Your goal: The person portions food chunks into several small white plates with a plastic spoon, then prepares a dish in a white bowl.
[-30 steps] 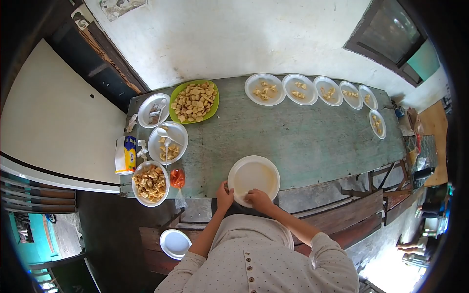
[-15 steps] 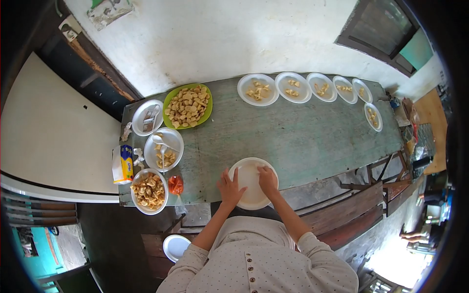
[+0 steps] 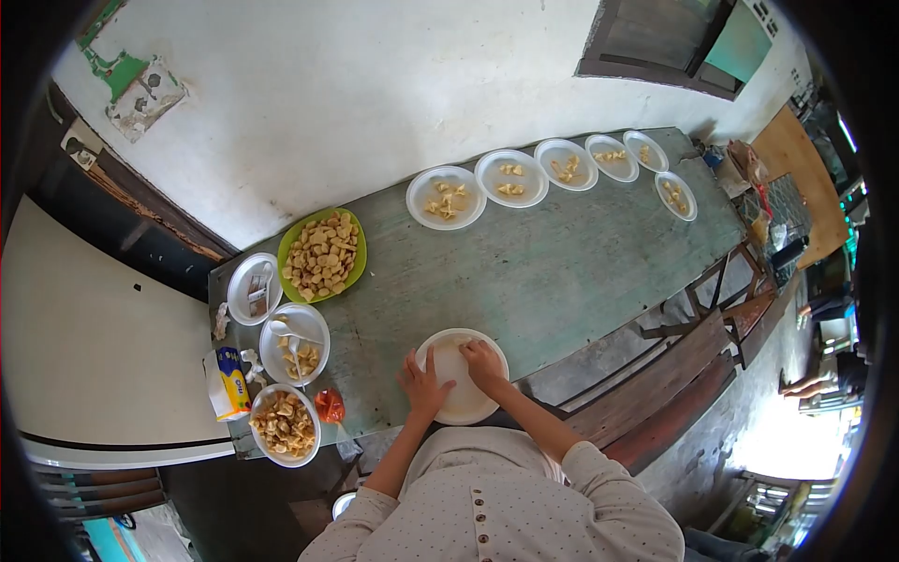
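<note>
- Head view on my feed: round white plate (image 3: 459,405) at the near edge of the long, worn grey-green table (image 3: 543,281), right in front of the person; I can't tell whether it overhangs.
- Left hand (image 3: 424,386): fingers spread wide, over the plate's left side; I can't tell how firmly it touches.
- Right hand (image 3: 483,363): fingers curled in close together over the plate's upper right part; can't tell from here if anything is pinched.
- Left end of table, I count: bright green squarish plate (image 3: 361,258) heaped with tan lumpy pieces (image 3: 321,258), beside a white plate with a small packet (image 3: 257,292) on it.
- Nearer: white plate with pale folded pieces (image 3: 302,361) and two white plastic spoons (image 3: 293,349); next to it, white plate full of browned, crinkled pieces (image 3: 283,423).
- Red-orange filled clear plastic bag (image 3: 329,406) just right of those; white, blue and yellow tissue pack (image 3: 228,384) on the left edge.
- Far side: five white oval-looking plates (image 3: 447,221) in a row by the white wall (image 3: 375,103), a sixth (image 3: 688,212) nearer at the right end; all hold a few pale pieces.
</note>
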Tool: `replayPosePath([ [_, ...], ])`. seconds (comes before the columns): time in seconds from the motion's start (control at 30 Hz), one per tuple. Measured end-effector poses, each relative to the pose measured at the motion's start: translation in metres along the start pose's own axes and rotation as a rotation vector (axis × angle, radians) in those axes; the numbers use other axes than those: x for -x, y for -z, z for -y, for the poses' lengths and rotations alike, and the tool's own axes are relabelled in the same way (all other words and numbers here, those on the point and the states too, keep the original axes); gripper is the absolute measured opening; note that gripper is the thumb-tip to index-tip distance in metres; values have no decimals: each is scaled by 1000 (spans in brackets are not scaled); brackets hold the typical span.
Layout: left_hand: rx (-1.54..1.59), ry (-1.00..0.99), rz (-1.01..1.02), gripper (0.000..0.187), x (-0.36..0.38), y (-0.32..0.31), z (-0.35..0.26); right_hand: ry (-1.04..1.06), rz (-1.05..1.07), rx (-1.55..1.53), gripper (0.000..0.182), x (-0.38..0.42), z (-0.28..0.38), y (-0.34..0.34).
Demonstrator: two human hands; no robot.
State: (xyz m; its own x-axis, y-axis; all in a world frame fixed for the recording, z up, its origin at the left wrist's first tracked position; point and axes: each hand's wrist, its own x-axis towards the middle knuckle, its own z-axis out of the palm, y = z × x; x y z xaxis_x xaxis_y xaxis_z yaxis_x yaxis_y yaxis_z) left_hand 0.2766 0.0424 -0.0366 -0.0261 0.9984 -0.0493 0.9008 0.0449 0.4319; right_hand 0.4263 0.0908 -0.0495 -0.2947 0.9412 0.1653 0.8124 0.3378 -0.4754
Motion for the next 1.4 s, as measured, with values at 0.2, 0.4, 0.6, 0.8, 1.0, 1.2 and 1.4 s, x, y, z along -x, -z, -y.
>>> replayPosePath([
  [0.2,18,46,-84,94,-20,-6,11,98,42,-10,28,-41,-4,-10],
  [0.4,-55,47,0,98,-53,13,25,168,1,-55,28,-85,-6,-18],
  [0.6,-60,49,56,106,-93,26,27,213,28,-29,20,-131,-2,-35],
  [0.8,27,158,28,107,-105,15,44,213,95,-46,20,-135,48,-54],
  [1.0,-102,186,-86,110,-90,-3,54,411,31,-151,21,-126,51,-58],
  [1.2,-54,284,69,121,-89,26,35,295,31,85,17,-132,37,-63],
  [1.4,-74,305,85,122,-69,28,22,91,21,55,13,-110,16,-44],
])
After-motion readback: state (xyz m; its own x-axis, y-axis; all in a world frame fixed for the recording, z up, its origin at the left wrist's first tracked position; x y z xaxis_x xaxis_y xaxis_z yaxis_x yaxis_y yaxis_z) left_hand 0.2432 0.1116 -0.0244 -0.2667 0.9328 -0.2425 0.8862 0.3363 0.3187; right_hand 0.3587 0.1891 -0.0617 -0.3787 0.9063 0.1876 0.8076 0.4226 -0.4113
